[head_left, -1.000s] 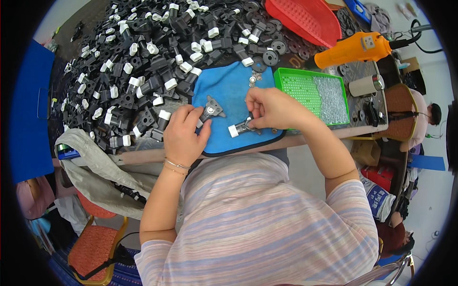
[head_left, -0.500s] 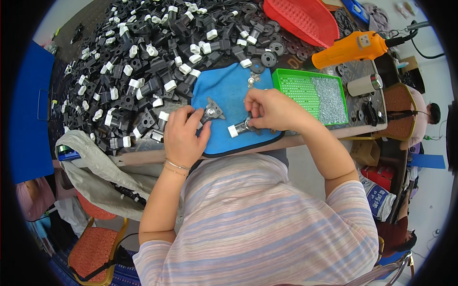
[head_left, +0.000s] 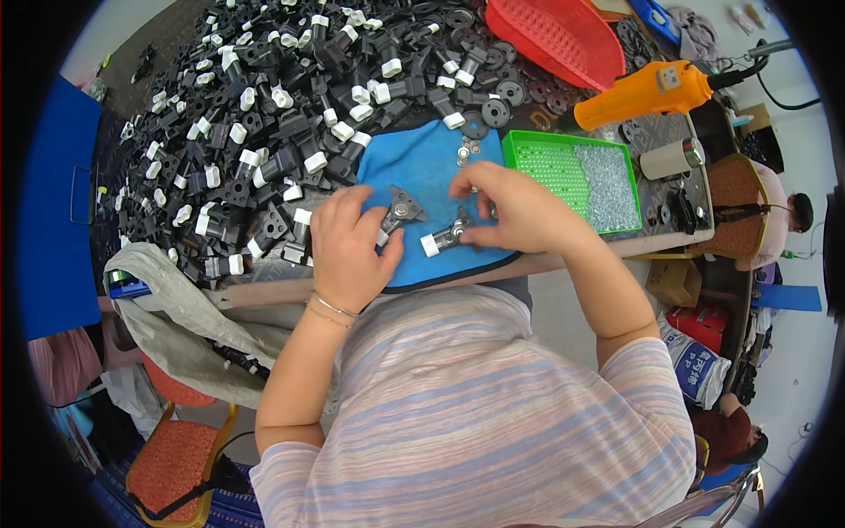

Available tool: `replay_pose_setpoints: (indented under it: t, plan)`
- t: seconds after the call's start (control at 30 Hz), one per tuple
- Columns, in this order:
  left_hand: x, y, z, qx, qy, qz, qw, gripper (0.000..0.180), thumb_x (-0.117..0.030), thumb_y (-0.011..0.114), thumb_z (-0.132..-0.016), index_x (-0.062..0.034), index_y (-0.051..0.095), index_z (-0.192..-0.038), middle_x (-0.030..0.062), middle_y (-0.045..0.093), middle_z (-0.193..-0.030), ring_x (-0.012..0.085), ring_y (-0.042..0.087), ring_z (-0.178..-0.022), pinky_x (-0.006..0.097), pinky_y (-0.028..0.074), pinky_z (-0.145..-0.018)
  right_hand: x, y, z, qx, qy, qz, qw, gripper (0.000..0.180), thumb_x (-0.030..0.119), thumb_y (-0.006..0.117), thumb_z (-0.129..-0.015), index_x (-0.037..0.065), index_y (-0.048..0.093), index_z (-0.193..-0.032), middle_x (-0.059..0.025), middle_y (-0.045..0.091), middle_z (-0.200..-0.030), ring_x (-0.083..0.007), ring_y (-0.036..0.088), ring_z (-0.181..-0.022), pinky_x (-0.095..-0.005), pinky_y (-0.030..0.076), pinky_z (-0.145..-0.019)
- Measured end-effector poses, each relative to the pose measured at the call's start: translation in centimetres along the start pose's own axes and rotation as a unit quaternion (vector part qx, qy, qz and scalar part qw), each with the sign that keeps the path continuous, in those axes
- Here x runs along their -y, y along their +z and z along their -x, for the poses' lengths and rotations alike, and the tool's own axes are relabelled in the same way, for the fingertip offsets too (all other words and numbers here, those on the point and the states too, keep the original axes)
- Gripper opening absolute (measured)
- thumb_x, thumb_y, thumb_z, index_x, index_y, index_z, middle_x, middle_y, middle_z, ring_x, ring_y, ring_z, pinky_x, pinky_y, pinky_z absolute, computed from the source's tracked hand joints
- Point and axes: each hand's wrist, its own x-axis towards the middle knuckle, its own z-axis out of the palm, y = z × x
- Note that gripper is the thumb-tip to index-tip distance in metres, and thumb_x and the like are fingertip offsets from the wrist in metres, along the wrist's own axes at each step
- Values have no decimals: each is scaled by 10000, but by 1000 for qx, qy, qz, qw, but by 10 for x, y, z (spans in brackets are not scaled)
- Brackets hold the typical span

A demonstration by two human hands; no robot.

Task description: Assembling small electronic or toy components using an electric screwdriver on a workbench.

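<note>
A blue cloth (head_left: 422,167) lies in front of me on the table. On its left side is a black plastic fitting with a three-pointed head (head_left: 405,209). My left hand (head_left: 350,246) has its thumb and forefinger around the stem of that fitting. Right of it, a second black fitting with a white end cap (head_left: 430,245) lies on the cloth. Over this one hovers my right hand (head_left: 521,209), its thumb at the fitting's head and its bent forefinger lifted apart. I see nothing between those fingers. Small metal washers (head_left: 464,154) sit at the cloth's far edge.
A large heap of black fittings with white caps (head_left: 264,132) covers the far left. At right are a green tray (head_left: 546,163) of small metal pieces, an orange electric screwdriver (head_left: 647,95) hanging by a cable, and a pale bottle (head_left: 673,158). A red basket (head_left: 559,40) stands behind.
My left hand has moved slightly right, and its fitting has shifted right and tilted. My right thumb and forefinger have spread apart above the second fitting, which stays nearly in place.
</note>
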Motion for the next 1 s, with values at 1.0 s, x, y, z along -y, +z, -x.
replay_pose_setpoints:
  t: [1.0]
  plan:
    - [40,-34,-45,-18,54,-105,993,238,-98,658,-717,-96,629,-953,34,623,-951,217,544,-972,397,346,-919,-32,-28,-38,-170,54,164,970,267,93,668,-736,44,582,-983,-139,610,-954,-299,593,-912,-379,477,-769]
